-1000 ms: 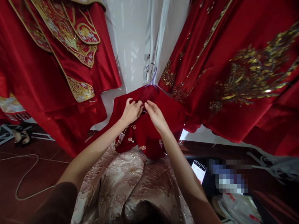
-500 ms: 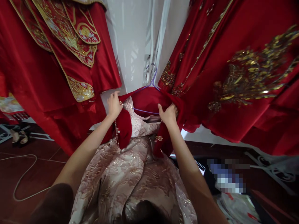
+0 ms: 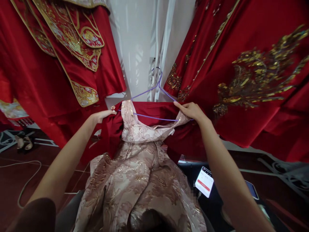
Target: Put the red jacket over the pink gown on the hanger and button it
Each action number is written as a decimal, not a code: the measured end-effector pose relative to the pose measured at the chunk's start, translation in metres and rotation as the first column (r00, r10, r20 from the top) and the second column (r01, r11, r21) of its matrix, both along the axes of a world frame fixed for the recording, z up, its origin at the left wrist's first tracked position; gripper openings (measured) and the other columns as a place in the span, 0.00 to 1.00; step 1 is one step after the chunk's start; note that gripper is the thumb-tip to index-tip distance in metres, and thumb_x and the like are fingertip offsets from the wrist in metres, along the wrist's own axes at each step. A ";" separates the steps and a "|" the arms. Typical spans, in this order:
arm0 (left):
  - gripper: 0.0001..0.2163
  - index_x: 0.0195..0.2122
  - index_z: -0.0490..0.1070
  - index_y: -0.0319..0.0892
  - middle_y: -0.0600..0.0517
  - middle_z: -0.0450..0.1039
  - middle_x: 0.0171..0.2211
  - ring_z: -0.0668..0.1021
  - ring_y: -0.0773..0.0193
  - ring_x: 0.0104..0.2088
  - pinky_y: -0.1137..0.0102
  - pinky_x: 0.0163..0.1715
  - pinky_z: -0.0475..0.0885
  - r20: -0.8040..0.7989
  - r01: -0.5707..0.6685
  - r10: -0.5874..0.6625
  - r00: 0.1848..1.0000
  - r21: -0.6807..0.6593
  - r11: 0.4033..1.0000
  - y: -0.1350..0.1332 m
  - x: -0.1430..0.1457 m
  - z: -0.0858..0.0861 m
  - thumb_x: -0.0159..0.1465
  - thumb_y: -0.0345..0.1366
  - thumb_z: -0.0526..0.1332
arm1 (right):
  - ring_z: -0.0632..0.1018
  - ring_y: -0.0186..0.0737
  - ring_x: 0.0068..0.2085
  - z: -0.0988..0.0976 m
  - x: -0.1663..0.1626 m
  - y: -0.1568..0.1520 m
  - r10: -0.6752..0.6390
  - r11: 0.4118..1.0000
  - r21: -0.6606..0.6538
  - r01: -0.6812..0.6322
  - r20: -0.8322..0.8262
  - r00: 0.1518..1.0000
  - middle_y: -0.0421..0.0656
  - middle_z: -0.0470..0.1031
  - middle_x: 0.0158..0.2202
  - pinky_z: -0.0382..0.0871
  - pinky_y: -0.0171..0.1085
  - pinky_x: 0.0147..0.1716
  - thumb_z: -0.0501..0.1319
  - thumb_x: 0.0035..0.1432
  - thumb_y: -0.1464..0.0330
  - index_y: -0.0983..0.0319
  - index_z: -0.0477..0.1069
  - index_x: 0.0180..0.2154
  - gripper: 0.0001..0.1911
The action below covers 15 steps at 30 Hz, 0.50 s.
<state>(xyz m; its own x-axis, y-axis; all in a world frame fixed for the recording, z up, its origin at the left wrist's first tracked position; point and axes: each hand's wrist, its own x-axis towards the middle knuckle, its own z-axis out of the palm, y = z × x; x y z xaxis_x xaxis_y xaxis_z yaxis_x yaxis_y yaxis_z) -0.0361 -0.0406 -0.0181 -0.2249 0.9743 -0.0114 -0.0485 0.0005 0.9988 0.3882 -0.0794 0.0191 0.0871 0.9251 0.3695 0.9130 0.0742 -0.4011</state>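
A pink brocade dress [image 3: 142,167] with gold flowers hangs from a purple wire hanger [image 3: 145,92]. Behind its neckline and round its left side lies a red jacket [image 3: 152,108], slid down from the hanger's top. My left hand [image 3: 105,116] is closed on the jacket's edge, close to a beaded flower trim [image 3: 113,108]. On the other side my right hand [image 3: 191,111] pinches the dress's right shoulder strap where it meets the hanger's arm. The fingers there partly hide the hanger's right end.
Red embroidered gowns hang left [image 3: 84,64] and right [image 3: 260,96]. White rack poles [image 3: 159,38] stand between them. A lit phone [image 3: 204,181] rests at the lower right. Shoes [image 3: 24,143] and a pale cable [image 3: 26,183] lie on the floor at left.
My hands have spread apart and the red jacket has dropped off the hanger's shoulders, baring the purple wire and the dress's straps. My right hand has moved from the jacket to the strap.
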 end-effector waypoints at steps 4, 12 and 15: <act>0.15 0.23 0.72 0.42 0.48 0.76 0.23 0.79 0.53 0.29 0.62 0.34 0.74 -0.173 0.327 -0.428 0.887 -0.418 0.847 -0.011 -0.008 -0.004 0.33 0.27 0.73 | 0.61 0.32 0.20 -0.006 0.009 -0.003 0.076 0.996 0.064 -0.067 -0.150 0.986 0.38 0.59 0.15 0.53 0.34 0.21 0.51 0.48 0.38 0.62 0.61 0.16 0.34; 0.29 0.47 0.69 0.39 0.44 0.73 0.46 0.75 0.56 0.46 0.64 0.48 0.68 -0.520 0.531 -0.497 0.695 -0.096 0.842 0.019 0.021 0.001 0.47 0.49 0.68 | 0.67 0.35 0.25 -0.032 0.018 0.005 0.188 0.965 0.235 -0.114 -0.322 0.928 0.40 0.69 0.23 0.59 0.34 0.25 0.55 0.51 0.43 0.62 0.70 0.25 0.27; 0.33 0.56 0.59 0.38 0.40 0.70 0.49 0.73 0.55 0.49 0.61 0.50 0.66 -0.518 0.240 -0.148 0.842 0.115 0.964 0.039 0.037 -0.009 0.55 0.53 0.61 | 0.71 0.37 0.29 -0.039 0.017 0.010 0.219 0.954 0.278 -0.113 -0.390 0.894 0.41 0.74 0.28 0.63 0.35 0.30 0.58 0.51 0.46 0.61 0.72 0.29 0.24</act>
<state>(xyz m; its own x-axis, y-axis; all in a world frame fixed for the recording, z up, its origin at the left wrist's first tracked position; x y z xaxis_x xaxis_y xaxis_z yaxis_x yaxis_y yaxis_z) 0.0013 -0.0018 -0.0275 0.0392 0.9750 0.2187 0.4409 -0.2133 0.8719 0.4052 -0.0694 -0.0197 0.1339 0.8258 0.5479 0.6343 0.3534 -0.6876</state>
